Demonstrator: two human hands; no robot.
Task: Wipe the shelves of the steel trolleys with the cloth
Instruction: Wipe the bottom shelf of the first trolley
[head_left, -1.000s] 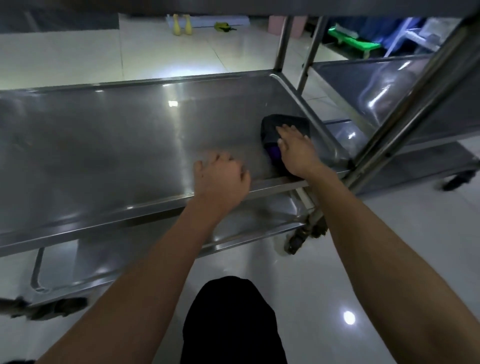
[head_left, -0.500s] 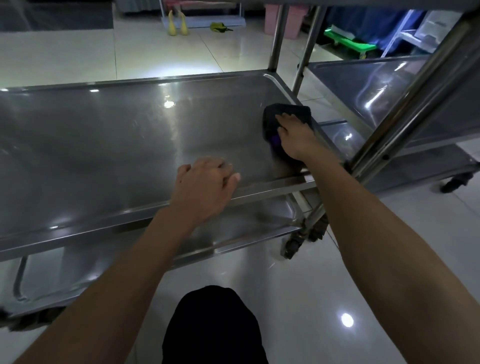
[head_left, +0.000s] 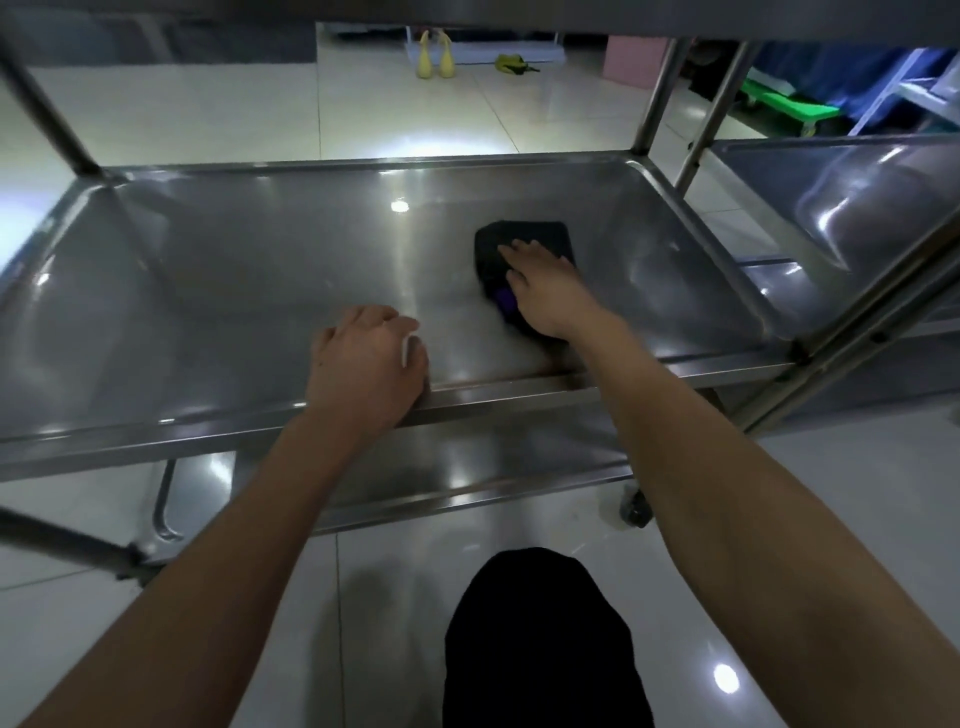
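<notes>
The right hand (head_left: 545, 291) is pressing the cloth (head_left: 524, 249) flat-fingered onto the shelf (head_left: 234, 270) to wipe; the left hand (head_left: 366, 364), fingers curled over the shelf's near rim, is steadying it (probably against rolling).

A tiled utility or storage room — 2 steel trolleys (head_left: 322, 260) (one alongside), green dolly (head_left: 789, 109) beyond.
</notes>
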